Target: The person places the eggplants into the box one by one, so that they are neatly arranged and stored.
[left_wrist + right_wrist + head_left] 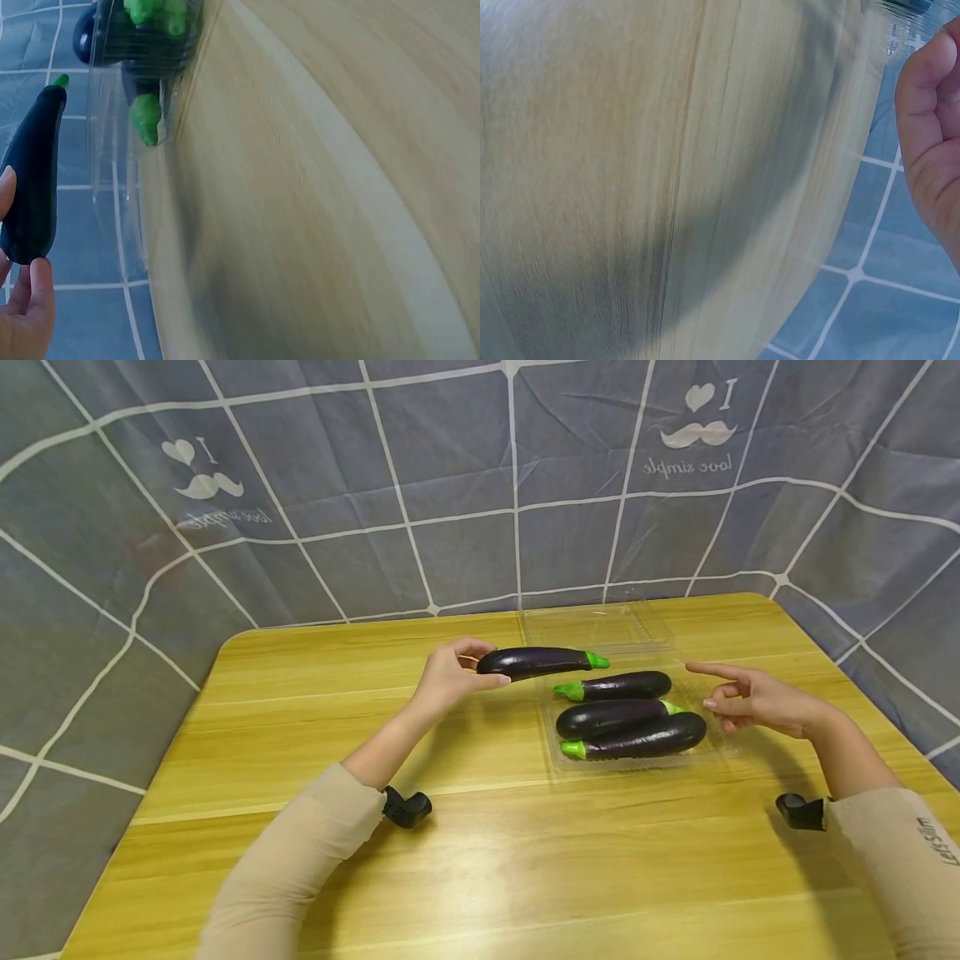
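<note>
My left hand (448, 675) pinches the rounded end of a dark purple eggplant (531, 661), holding it level above the table with its green stem pointing right. In the left wrist view, the thumb and fingertips grip that eggplant (34, 176) at its lower end. To its right, three more eggplants (647, 737) lie side by side in a clear plastic clamshell box (551, 760), stems facing different ways. My right hand (772, 700) hovers by the box's right edge, index finger extended and other fingers loosely bent, holding nothing. Part of this hand (930, 124) appears in the right wrist view.
The box's clear lid (592, 627) lies folded back toward the table's far edge. A wood-grain table (480, 860) is bounded behind and at the sides by a grey-blue checked curtain (465, 468). Black wrist mounts (407, 808) stick out from both sleeves.
</note>
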Tool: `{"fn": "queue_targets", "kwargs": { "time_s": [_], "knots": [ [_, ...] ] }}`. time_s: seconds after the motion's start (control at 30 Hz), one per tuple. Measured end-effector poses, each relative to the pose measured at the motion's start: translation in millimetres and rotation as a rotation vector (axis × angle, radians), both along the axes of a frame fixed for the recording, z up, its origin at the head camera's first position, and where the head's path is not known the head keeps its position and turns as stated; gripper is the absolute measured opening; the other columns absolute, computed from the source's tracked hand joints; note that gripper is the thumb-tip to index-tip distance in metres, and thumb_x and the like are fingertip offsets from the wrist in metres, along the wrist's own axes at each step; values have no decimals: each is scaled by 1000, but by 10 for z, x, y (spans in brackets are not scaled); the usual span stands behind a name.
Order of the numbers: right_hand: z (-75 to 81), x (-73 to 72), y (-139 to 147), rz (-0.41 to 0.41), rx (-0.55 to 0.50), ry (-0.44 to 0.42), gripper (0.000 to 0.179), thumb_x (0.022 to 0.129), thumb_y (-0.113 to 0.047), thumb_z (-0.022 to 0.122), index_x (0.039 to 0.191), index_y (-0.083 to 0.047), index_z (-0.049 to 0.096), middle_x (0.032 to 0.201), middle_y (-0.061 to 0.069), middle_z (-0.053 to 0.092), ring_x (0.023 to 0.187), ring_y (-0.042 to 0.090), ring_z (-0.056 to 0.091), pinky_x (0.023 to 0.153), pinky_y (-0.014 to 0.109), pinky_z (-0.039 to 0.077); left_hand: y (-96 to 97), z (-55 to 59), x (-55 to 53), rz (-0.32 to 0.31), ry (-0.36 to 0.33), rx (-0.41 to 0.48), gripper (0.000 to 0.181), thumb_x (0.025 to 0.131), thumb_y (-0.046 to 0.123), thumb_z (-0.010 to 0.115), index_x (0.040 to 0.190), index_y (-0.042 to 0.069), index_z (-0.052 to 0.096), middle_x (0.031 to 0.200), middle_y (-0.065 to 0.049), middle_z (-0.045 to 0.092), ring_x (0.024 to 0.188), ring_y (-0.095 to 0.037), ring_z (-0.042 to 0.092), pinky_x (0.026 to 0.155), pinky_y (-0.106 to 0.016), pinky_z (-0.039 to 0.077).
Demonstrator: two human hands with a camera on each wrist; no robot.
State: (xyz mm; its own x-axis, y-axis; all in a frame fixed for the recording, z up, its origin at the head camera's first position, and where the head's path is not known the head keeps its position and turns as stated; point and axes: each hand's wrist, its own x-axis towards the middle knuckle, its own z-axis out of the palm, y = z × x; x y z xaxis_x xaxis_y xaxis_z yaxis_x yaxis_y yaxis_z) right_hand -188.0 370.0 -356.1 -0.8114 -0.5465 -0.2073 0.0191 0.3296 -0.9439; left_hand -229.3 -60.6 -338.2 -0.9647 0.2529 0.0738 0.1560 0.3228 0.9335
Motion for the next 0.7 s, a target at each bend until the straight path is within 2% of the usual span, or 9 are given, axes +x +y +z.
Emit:
{"fn": "queue_targets", "kwargs": {
  "time_s": [0.2, 0.47, 0.7],
  "knots": [
    [-3, 15, 4, 5, -9, 17, 60, 96, -1, 47, 148, -20, 24, 76, 6, 56, 61, 16, 55, 60, 36, 51, 131, -68, -3, -2, 30, -16, 42, 68, 12, 83, 107, 5, 67, 101, -9, 63, 90, -26, 56, 76, -31, 45],
    [-75, 10, 29, 1, 15, 13, 64, 96, -4, 49, 149, -6, 13, 77, 5, 56, 62, 14, 56, 61, 36, 52, 312, -168, 1, -33, 39, -18, 44, 67, 11, 83, 107, 5, 67, 99, -7, 64, 86, -22, 57, 74, -28, 45],
    [-68, 22, 18, 3, -26, 26, 59, 96, 0, 46, 146, -25, 28, 76, 5, 56, 61, 14, 56, 59, 34, 51, 454, -194, 1, -55, 75, -44, 44, 67, 13, 84, 108, 6, 68, 99, -7, 65, 87, -23, 58, 73, -25, 46]
  ]
}}
